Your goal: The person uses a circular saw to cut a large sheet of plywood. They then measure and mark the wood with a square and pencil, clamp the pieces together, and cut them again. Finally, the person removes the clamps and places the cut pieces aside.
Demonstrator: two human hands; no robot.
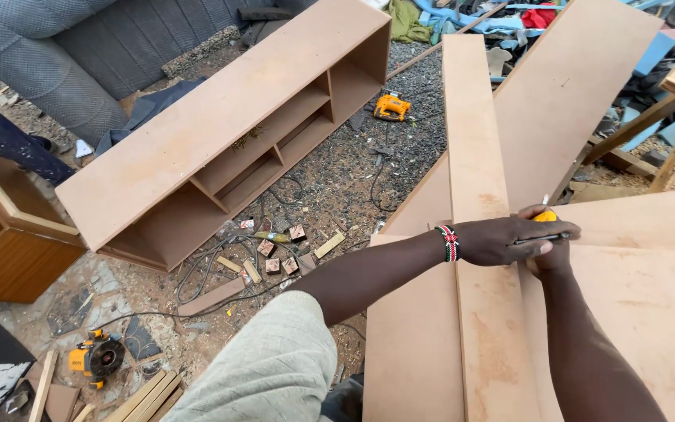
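With the left hand (501, 241) pressed flat over a pencil (544, 237) and the right hand (547, 254) closed on a yellow tape measure (545, 216) atop the narrow board (482, 234), any board slip would likely skew the mark.

Open-shelved brown cabinet (220, 133) lies on its side on the gravel, small wood blocks (275, 254) and black cables (220, 270) just beside it. Yellow power tool (391, 106) sits beyond the cabinet; orange circular saw (97, 357) lower left, grey sofa (56, 55) top left.
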